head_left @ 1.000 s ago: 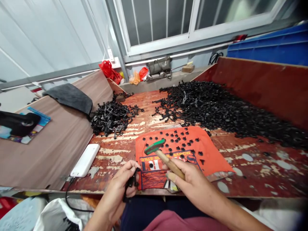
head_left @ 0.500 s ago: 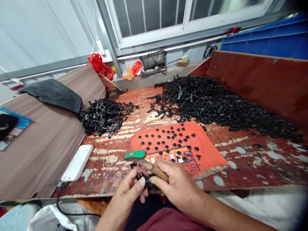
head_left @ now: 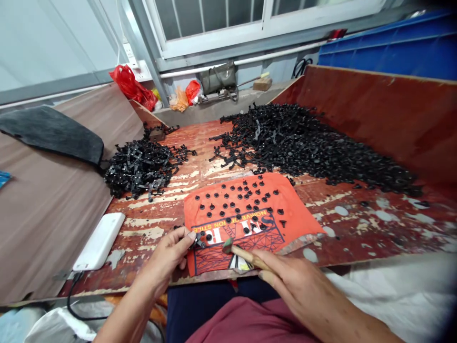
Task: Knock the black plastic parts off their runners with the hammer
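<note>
My left hand pinches a small black plastic bracket with its fingertips, at the left part of an orange cloth. My right hand is wrapped around the wooden handle of a small hammer. Its green head hovers over or rests on the cloth, to the right of the bracket; I cannot tell if it touches. Several black round-based studs are spread over the cloth, many with their stems up. One stud sits just beside the held bracket.
A heap of black brackets lies at the left, and a larger heap of black parts spreads along the right board. A white power bank with a cable rests at the table's left edge. A blue crate stands behind.
My hands have separated: the left moved left with the bracket, while the right drew away to the right with the hammer, its head lower. The camera view has shifted slightly.
</note>
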A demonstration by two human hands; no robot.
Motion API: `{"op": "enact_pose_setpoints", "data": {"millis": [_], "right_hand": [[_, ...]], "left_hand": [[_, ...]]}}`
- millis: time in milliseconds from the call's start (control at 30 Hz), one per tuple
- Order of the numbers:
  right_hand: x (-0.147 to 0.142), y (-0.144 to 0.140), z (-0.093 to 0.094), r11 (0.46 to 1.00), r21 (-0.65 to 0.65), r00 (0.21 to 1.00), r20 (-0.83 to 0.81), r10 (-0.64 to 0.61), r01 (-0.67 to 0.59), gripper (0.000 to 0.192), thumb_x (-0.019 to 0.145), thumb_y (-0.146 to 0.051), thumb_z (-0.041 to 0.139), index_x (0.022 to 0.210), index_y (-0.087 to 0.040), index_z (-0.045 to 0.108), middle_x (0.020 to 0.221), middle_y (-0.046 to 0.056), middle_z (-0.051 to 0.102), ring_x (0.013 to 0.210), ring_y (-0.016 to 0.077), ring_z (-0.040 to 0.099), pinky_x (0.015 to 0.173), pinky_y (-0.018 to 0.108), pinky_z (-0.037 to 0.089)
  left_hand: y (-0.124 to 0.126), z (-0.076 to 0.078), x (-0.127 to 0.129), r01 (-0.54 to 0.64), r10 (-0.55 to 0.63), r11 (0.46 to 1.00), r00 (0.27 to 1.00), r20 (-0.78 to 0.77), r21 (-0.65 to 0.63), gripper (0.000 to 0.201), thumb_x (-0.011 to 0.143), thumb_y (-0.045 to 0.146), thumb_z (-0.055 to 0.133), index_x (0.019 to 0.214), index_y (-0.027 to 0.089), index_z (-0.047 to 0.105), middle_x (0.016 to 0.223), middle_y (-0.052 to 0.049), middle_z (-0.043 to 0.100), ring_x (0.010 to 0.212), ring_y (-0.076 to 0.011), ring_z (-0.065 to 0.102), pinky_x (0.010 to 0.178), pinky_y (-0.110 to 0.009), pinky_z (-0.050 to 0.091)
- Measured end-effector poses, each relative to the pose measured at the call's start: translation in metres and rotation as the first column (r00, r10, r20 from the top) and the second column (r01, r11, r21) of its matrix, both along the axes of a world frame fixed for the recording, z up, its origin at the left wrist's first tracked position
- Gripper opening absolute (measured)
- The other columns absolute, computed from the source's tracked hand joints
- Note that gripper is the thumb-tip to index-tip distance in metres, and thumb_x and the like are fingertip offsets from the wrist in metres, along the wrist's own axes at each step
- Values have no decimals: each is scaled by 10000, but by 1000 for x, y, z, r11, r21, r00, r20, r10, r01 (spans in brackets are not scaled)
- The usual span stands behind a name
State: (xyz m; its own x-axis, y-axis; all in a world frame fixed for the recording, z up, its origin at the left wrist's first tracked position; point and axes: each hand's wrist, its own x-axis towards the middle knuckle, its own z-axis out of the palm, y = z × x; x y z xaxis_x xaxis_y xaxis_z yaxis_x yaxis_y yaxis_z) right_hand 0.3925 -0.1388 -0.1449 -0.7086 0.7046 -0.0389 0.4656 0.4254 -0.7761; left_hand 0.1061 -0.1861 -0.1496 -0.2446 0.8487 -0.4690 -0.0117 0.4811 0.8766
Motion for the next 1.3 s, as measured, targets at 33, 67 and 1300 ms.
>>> {"op": "enact_pose_setpoints", "data": {"millis": [33,67,1300], "right_hand": [[0,-1,-1,1000,24,1000,0,-6,6,396,990,-236,469,1356,-340,580,947,28,749,810,218,705,788,318,548],[0,-1,-1,999,46,1000,0,-8,8,396,980,-228,483,1345,-336,590,940,27,755,799,220,712,774,318,557],[-33,23,9,938,338,996,70,60,-80,553,1007,-192,406,1540,-313,324,1018,57,738,865,211,698,796,297,519]], "left_hand": [[2,1,2,3,-3,1000,1000,1,-9,500,720,622,705,664,200,442,445,101,352,357,-50,289,390,-169,258],[4,1,3,7,-7,1000,1000,-3,-21,502,710,625,710,661,200,447,440,99,360,345,-50,298,379,-167,259],[9,-5,9,26,-30,998,996,-89,-49,542,640,697,701,650,193,499,380,100,342,270,-53,272,298,-172,233]]}}
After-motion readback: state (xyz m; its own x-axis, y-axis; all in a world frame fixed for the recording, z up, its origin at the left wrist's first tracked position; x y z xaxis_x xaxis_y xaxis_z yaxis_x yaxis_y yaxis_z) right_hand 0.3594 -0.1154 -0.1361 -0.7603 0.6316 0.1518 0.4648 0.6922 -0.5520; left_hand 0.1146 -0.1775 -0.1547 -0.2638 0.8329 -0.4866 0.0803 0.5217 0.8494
